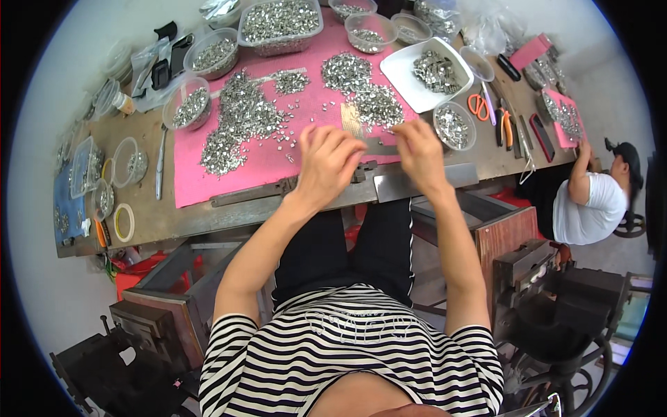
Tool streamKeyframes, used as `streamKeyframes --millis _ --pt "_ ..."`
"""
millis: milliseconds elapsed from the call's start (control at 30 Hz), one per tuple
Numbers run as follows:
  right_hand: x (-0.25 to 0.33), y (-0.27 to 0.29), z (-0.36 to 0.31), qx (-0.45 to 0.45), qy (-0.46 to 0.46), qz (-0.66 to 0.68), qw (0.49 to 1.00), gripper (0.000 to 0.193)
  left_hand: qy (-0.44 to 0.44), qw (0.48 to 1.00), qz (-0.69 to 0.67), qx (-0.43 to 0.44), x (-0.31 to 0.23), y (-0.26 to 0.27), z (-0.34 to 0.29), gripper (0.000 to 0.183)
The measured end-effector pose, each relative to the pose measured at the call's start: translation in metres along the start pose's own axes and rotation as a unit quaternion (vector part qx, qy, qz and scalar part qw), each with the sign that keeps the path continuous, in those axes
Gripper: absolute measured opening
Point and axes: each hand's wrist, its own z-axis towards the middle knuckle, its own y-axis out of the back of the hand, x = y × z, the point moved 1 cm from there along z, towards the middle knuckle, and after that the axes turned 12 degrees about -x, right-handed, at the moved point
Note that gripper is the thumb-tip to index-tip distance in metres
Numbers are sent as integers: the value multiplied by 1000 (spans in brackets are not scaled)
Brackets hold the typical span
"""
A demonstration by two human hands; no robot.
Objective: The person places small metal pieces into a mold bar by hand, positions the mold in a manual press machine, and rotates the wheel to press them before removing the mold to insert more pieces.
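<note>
My left hand is above the front edge of the workbench, its thumb and fingers drawn together in a pinch. Whatever sits between those fingertips is too small or hidden to name. To its right, my right hand also pinches, fingertips by the small metal pieces; what it holds cannot be made out. Under and between the hands lies a metal fixture at the bench edge. A flat metal plate extends below my right wrist. The pink mat carries another large heap of silvery pieces on the left.
Tubs of metal pieces, including a large clear bin and a white tray, line the back. Orange-handled scissors and pliers lie right. A roll of tape is at left. A co-worker sits far right.
</note>
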Motion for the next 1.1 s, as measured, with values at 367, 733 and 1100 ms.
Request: streamKeyframes --millis 367,733,1100 --pt "-5 -11 -24 -14 -38 38 998 11 22 998 36 52 10 -33 13 13" --pt "-5 -25 -19 -23 21 -36 999 11 24 998 29 56 13 -42 12 9" --pt "-11 -29 -15 23 21 -32 999 12 30 996 31 83 9 -44 19 12"
